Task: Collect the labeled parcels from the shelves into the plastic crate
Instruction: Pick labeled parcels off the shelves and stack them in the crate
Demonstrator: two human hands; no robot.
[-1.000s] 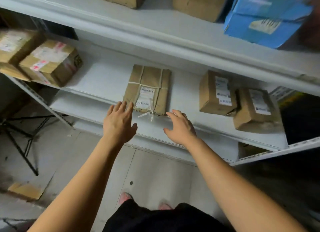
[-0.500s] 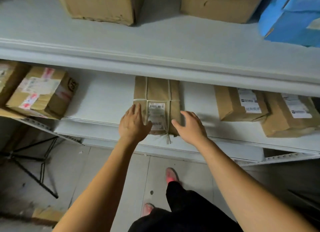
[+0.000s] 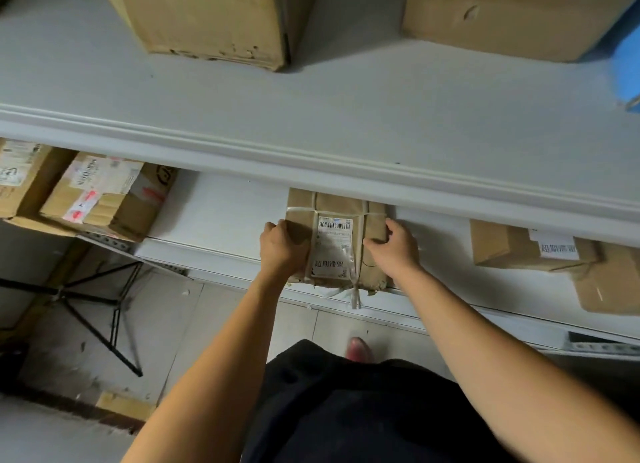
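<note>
A flat brown parcel (image 3: 334, 244) tied with white strap and bearing a barcode label lies at the front edge of the lower white shelf (image 3: 221, 216). My left hand (image 3: 284, 249) grips its left side, fingers curled over the edge. My right hand (image 3: 394, 248) grips its right side, thumb on top. Its back end is hidden under the upper shelf's lip. Two more labeled parcels (image 3: 526, 248) sit on the same shelf to the right. No plastic crate is in view.
Two labeled cardboard boxes (image 3: 104, 196) sit at the lower shelf's left end. The upper shelf (image 3: 346, 116) carries two large plain cartons (image 3: 211, 15) and a blue item (image 3: 627, 67) at the right edge. A black folding stand (image 3: 100, 310) stands on the floor left of my legs.
Both hands moved from the shelf edge onto the parcel's sides and closed around it. The camera has moved closer and lower, so the upper shelf now fills the top.
</note>
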